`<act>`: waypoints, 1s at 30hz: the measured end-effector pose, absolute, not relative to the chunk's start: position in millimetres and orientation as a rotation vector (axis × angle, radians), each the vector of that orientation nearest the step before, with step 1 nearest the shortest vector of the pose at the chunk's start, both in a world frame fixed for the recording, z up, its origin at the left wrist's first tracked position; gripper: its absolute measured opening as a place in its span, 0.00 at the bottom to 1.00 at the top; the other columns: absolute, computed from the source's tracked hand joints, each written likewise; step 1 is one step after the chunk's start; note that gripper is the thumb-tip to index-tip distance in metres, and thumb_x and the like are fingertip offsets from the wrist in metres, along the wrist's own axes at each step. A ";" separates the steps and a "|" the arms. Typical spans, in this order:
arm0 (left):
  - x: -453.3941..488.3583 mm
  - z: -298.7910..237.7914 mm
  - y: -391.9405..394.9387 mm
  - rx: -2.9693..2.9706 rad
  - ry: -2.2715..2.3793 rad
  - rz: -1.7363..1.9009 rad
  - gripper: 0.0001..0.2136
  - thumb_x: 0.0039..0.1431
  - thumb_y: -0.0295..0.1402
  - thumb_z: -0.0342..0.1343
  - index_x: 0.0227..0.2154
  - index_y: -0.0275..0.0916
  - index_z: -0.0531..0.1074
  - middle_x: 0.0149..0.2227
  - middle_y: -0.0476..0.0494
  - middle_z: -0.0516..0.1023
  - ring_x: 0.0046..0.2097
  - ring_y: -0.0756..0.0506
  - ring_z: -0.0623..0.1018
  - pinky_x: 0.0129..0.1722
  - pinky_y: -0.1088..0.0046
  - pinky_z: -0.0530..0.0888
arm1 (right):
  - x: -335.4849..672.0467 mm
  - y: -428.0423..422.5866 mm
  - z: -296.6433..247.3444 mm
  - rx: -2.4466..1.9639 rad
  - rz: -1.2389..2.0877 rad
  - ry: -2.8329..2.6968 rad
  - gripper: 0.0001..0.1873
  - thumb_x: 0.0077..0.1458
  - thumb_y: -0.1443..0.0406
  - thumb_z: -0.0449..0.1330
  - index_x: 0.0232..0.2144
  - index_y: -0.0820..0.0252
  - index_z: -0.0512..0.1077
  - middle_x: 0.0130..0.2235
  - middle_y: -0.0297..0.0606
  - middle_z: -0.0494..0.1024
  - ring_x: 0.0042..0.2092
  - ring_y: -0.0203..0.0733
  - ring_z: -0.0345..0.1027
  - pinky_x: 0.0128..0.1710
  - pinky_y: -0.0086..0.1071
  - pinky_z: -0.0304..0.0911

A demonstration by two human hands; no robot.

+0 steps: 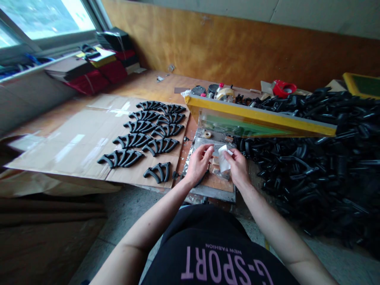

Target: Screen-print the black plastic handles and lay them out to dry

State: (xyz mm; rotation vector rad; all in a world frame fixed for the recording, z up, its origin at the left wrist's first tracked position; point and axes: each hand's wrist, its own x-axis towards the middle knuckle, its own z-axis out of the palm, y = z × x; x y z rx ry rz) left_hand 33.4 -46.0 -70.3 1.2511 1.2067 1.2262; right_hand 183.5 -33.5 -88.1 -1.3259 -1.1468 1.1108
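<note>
The right hand [237,168] pinches a white cloth [224,158] beside the left hand [197,164], whose grip is unclear; leftward, black plastic parts [120,158] sit spaced on cardboard [74,146], apparently to avoid touching.

Screen-printing workshop: yellow-framed silkscreen [261,115], black moulded parts [132,140] in rows on cardboard sheet [68,146], more heaped [311,158] alongside

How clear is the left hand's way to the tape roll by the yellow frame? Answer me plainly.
Probably clear. The left hand sits just below the tape roll, with nothing visible between them; the yellow screen frame stands raised behind the roll and seems not to block it.
</note>
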 end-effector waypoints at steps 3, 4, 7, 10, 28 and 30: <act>37.1 -57.7 -39.3 1.144 1.139 1.211 0.21 0.58 0.48 0.54 0.45 0.36 0.75 0.39 0.42 0.79 0.36 0.48 0.77 0.27 0.79 0.71 | 177.1 -28.4 -71.5 -1.203 1.132 -1.100 0.17 0.48 0.52 0.64 0.33 0.57 0.70 0.28 0.31 0.73 0.29 0.36 0.65 0.28 0.27 0.60; 39.5 -55.0 -37.3 1.107 1.108 1.206 0.21 0.57 0.48 0.55 0.44 0.36 0.76 0.39 0.42 0.79 0.35 0.49 0.76 0.27 0.79 0.71 | 174.8 -27.9 -67.3 -1.177 1.143 -1.106 0.16 0.48 0.52 0.64 0.33 0.57 0.70 0.29 0.31 0.73 0.29 0.36 0.65 0.29 0.27 0.61; 46.7 -50.9 -32.7 1.022 1.059 1.247 0.19 0.54 0.48 0.59 0.37 0.35 0.77 0.34 0.45 0.78 0.32 0.51 0.74 0.28 0.80 0.70 | 170.6 -28.5 -60.1 -1.150 1.156 -1.133 0.16 0.49 0.53 0.63 0.34 0.56 0.70 0.29 0.30 0.73 0.30 0.35 0.65 0.29 0.27 0.60; 50.1 -50.3 -30.2 0.994 1.057 1.272 0.17 0.52 0.46 0.61 0.32 0.34 0.76 0.29 0.48 0.75 0.30 0.53 0.71 0.28 0.81 0.68 | 171.5 -28.9 -56.8 -1.144 1.155 -1.123 0.17 0.48 0.51 0.63 0.33 0.57 0.70 0.29 0.30 0.73 0.28 0.35 0.65 0.27 0.27 0.59; 65.0 -28.1 -5.0 0.692 0.890 1.344 0.16 0.45 0.42 0.65 0.27 0.36 0.68 0.23 0.54 0.65 0.24 0.56 0.66 0.24 0.82 0.66 | 165.0 2.6 -35.4 -1.000 1.107 -1.008 0.14 0.46 0.56 0.66 0.30 0.59 0.73 0.30 0.33 0.77 0.32 0.35 0.70 0.34 0.30 0.66; 66.0 -27.9 -4.1 0.680 0.899 1.344 0.16 0.44 0.42 0.66 0.26 0.36 0.68 0.22 0.55 0.65 0.23 0.56 0.65 0.24 0.81 0.66 | 164.7 5.6 -35.8 -1.001 1.099 -0.995 0.14 0.46 0.56 0.67 0.28 0.59 0.73 0.29 0.32 0.76 0.31 0.35 0.70 0.32 0.30 0.65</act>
